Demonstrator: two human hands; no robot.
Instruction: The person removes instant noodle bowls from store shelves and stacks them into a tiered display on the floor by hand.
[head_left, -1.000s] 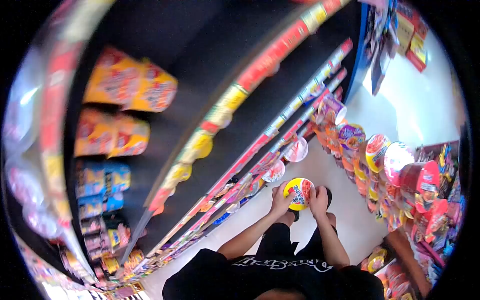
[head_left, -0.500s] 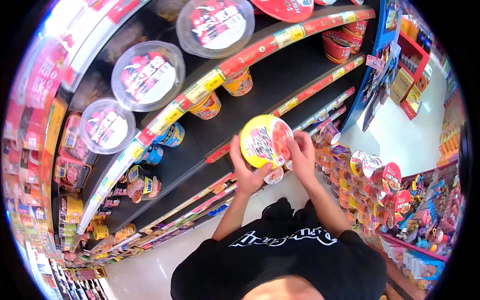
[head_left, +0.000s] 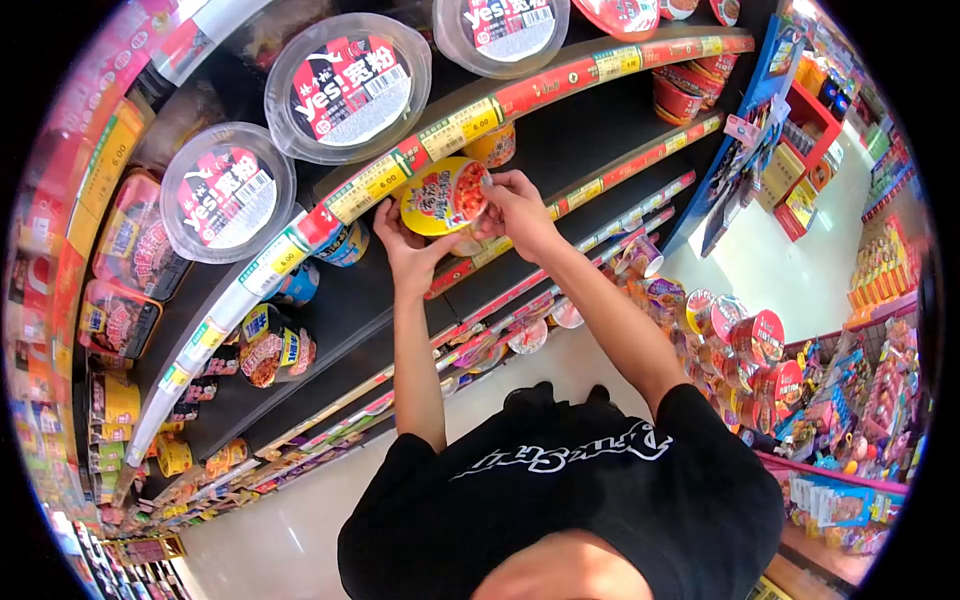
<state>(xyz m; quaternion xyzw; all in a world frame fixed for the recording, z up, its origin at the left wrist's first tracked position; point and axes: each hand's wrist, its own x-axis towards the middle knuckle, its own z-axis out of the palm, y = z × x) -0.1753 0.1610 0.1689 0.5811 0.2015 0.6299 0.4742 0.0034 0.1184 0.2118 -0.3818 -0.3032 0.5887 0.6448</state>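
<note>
A round tub of instant noodles (head_left: 432, 203) with a yellow and red printed lid is held between my two hands at the shelf's front edge. My left hand (head_left: 408, 250) grips its near left side, the thumb along the lower rim. My right hand (head_left: 515, 212) closes on the right side, fingers at the lid's edge. Just behind the tub stands an orange patterned cup (head_left: 493, 147) on the dark shelf (head_left: 570, 130). Blue cups (head_left: 345, 245) sit further left on that shelf. The tub's underside is mostly hidden.
Above runs a curved price rail (head_left: 460, 130), with large clear-lidded bowls (head_left: 348, 88) over it. Red bowls (head_left: 678, 98) stand at the shelf's far right end. Stacked noodle cups (head_left: 756, 338) rise at my right, beside a blue shelf end panel (head_left: 725, 150).
Both hands have carried the noodle tub forward and to the left, from over the aisle to the shelf edge under the price rail. The view has shifted closer to the shelves.
</note>
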